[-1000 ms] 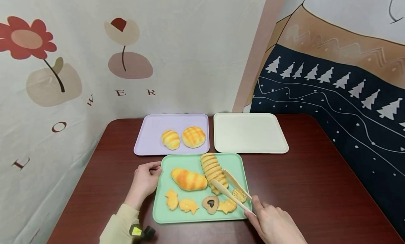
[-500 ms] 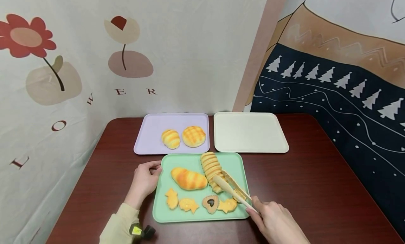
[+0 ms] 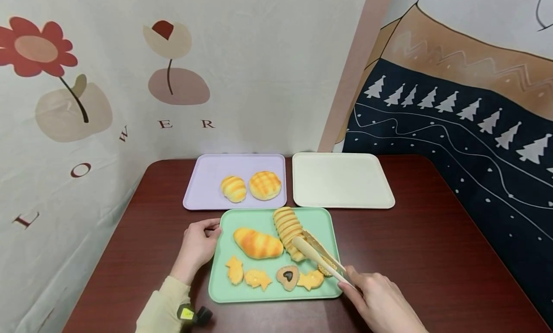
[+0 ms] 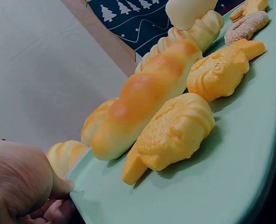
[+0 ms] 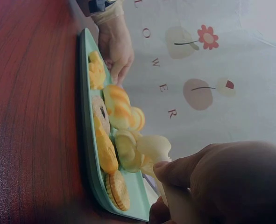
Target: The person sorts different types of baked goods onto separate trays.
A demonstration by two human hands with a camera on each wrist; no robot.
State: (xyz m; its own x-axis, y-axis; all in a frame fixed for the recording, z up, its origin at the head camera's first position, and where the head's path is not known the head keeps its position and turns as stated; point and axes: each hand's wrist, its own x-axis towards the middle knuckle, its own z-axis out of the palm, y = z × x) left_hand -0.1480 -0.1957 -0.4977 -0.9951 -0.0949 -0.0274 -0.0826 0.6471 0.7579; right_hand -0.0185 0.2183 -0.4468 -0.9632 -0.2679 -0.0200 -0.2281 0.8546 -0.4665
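My left hand [image 3: 198, 249] pinches the left rim of a green tray [image 3: 255, 218]; the left wrist view shows the thumb [image 4: 62, 186] on top of the edge. In my right hand [image 3: 382, 297] I grip pale tongs [image 3: 312, 254] from the tray's lower right corner. The tongs' tips are at the near end of a long ridged bread roll [image 3: 287, 223], one arm overlapping it. Beside it lies a smooth orange-topped roll [image 3: 258, 244]. Along the front are fish-shaped pastries [image 3: 257, 279], a heart cookie [image 3: 287, 278] and a round biscuit [image 5: 117, 190], partly hidden by the tongs in the head view.
Behind the green tray, a lilac tray [image 3: 207, 179] holds a small striped bun [image 3: 233, 188] and a round crosshatched bun [image 3: 265, 185]. A cream tray [image 3: 343, 181] stands to its right. All sit on a dark red-brown table [image 3: 414, 237] against fabric-covered walls.
The tongs' arms have drawn closer together at the roll's near end, and that end has shifted slightly left. My right hand has moved a little right. My left hand stays on the rim.
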